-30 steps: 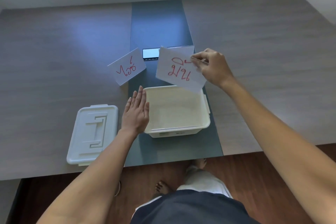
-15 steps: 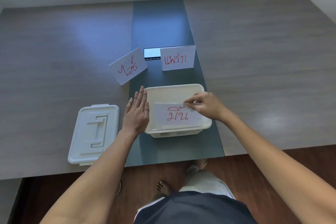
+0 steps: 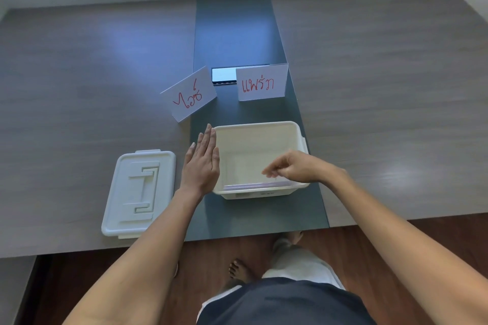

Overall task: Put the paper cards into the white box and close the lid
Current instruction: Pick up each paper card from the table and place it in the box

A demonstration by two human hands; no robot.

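Observation:
The white box (image 3: 295,129) stands open on the dark centre strip of the table. One paper card (image 3: 253,186) lies inside it along the near wall, with only its edge showing. My right hand (image 3: 295,167) hovers over the box just above that card, fingers loosely curled and holding nothing. My left hand (image 3: 202,163) rests flat against the box's left side. Two more cards with red writing stand beyond the box: a left card (image 3: 188,95) and a right card (image 3: 262,82). The white lid (image 3: 140,191) lies flat on the table left of the box.
A dark phone (image 3: 224,75) lies between the two standing cards. The table's near edge (image 3: 396,219) runs just below the box and lid. My legs and bare feet show on the wooden floor (image 3: 343,240) beneath.
My right hand carried the card from above the box's far rim down into the box and let it go. My left hand has stayed beside the box.

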